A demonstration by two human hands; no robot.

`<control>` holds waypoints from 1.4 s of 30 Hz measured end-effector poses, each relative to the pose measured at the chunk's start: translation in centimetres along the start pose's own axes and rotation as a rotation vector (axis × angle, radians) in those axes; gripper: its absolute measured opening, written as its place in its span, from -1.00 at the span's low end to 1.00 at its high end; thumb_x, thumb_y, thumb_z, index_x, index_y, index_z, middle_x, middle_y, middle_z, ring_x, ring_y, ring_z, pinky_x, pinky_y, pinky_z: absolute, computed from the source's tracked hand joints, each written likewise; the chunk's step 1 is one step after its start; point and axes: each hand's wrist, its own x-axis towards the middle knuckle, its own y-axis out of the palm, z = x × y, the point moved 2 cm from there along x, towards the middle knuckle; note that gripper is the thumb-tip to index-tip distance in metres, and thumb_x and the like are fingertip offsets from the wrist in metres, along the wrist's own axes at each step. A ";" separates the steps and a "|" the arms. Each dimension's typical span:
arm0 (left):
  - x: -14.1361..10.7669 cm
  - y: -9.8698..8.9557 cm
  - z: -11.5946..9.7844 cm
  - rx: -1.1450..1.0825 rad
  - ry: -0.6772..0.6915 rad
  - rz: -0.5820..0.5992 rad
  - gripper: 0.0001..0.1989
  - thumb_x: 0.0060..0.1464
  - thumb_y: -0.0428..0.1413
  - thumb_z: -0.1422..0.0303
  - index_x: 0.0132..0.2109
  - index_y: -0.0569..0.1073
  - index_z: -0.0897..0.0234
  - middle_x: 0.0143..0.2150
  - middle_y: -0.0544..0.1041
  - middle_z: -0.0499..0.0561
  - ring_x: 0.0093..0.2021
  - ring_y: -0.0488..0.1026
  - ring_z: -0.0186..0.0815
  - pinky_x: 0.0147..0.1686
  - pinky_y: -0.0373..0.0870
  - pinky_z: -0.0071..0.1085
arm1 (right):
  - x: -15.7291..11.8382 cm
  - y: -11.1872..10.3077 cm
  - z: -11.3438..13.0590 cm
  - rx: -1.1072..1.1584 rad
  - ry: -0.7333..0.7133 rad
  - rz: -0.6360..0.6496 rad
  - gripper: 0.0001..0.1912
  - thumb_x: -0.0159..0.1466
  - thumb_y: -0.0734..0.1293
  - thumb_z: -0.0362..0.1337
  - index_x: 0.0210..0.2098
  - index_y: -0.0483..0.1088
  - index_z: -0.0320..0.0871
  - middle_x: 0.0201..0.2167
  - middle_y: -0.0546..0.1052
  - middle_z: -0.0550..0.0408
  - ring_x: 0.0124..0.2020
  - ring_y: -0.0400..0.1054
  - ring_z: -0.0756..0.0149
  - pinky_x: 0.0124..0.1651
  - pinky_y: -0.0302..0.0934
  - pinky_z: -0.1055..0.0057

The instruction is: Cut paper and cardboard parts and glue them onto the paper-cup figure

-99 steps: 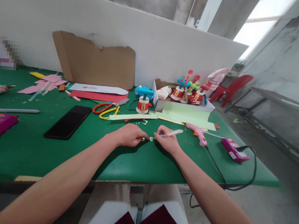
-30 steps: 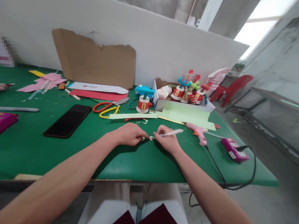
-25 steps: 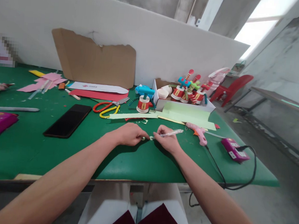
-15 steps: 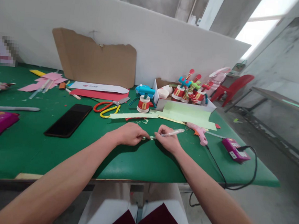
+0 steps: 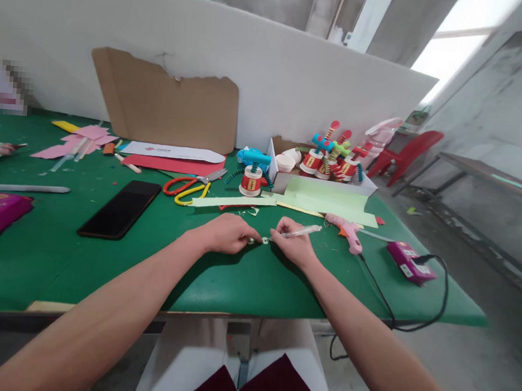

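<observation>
My right hand (image 5: 292,241) is closed around a clear pen (image 5: 302,231), its tip pointing down and left onto a tiny pale paper piece (image 5: 265,240) on the green table. From the other side, my left hand (image 5: 229,234) presses its index fingertip at the edge of this piece, the other fingers curled in. Another small pale spot shows under the left fingers, too small to make out. Just beyond the hands lies a pale green paper strip (image 5: 233,202). Behind it stands a red paper-cup figure (image 5: 251,181) with a blue top and coiled dark green arms.
Scissors (image 5: 191,189) and a black phone (image 5: 120,210) lie left. To the right, a pink glue gun (image 5: 346,231) trails its cord to a purple power strip (image 5: 412,263). A white box (image 5: 325,187) holds several cup figures. Pink paper pieces (image 5: 77,144) lie far left.
</observation>
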 end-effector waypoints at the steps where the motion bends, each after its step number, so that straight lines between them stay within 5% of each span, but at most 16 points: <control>1: 0.0 0.0 0.0 -0.004 -0.001 -0.001 -0.58 0.00 -0.02 0.50 -0.05 0.52 0.01 -0.32 0.61 -0.10 -0.33 0.50 -0.33 -0.35 0.28 -0.50 | 0.1 0.0 -0.1 0.013 0.010 -0.008 -0.78 0.04 0.25 -0.22 -0.64 0.13 -0.10 -0.71 0.21 0.26 -0.63 0.06 0.45 -0.54 -0.05 0.48; 8: -0.2 0.3 0.3 -0.048 0.059 -0.096 -0.58 0.02 -0.03 0.50 -0.04 0.52 0.04 -0.30 0.60 -0.09 -0.31 0.48 -0.36 -0.28 0.30 -0.50 | 0.7 -1.1 -0.5 0.158 0.102 -0.172 -0.77 0.05 0.33 -0.13 -0.53 0.22 -0.11 -0.65 0.24 0.27 -0.59 0.08 0.44 -0.50 0.01 0.47; 16: -0.7 -0.5 2.3 -0.051 -0.089 -0.388 -0.65 0.04 -0.06 0.47 -0.11 0.54 0.18 -0.28 0.59 -0.02 -0.27 0.48 -0.34 -0.24 0.35 -0.45 | 0.9 -3.2 -0.4 -0.027 -0.093 -0.263 -0.92 0.03 0.31 -0.28 -0.44 0.40 -0.12 -0.41 0.42 0.11 -0.38 0.27 0.32 -0.23 0.17 0.36; 23: -0.5 -0.2 0.8 -0.044 0.046 -0.199 -0.59 -0.02 -0.04 0.55 -0.08 0.54 0.14 -0.31 0.59 -0.04 -0.31 0.48 -0.37 -0.25 0.34 -0.49 | 0.2 -1.1 -0.4 0.201 0.012 0.083 -0.83 0.03 0.33 -0.20 -0.51 0.28 -0.14 -0.63 0.31 0.27 -0.59 0.12 0.48 -0.51 0.04 0.50; 30: -0.1 0.4 -0.6 0.085 0.085 -0.037 -0.56 -0.02 -0.03 0.54 -0.04 0.51 0.08 -0.32 0.59 -0.02 -0.30 0.50 -0.30 -0.30 0.32 -0.45 | 0.0 -0.4 -0.4 0.213 0.012 0.081 -0.82 0.01 0.30 -0.24 -0.58 0.19 -0.13 -0.67 0.23 0.31 -0.61 0.06 0.50 -0.52 -0.02 0.52; 42: 0.1 0.5 -0.4 0.028 0.054 -0.023 -0.60 0.01 -0.03 0.52 -0.06 0.52 0.10 -0.29 0.59 -0.02 -0.26 0.50 -0.30 -0.25 0.33 -0.46 | 0.0 -0.1 -0.1 0.153 -0.025 0.105 -0.84 0.02 0.28 -0.26 -0.59 0.17 -0.12 -0.67 0.21 0.30 -0.58 0.07 0.47 -0.49 -0.02 0.49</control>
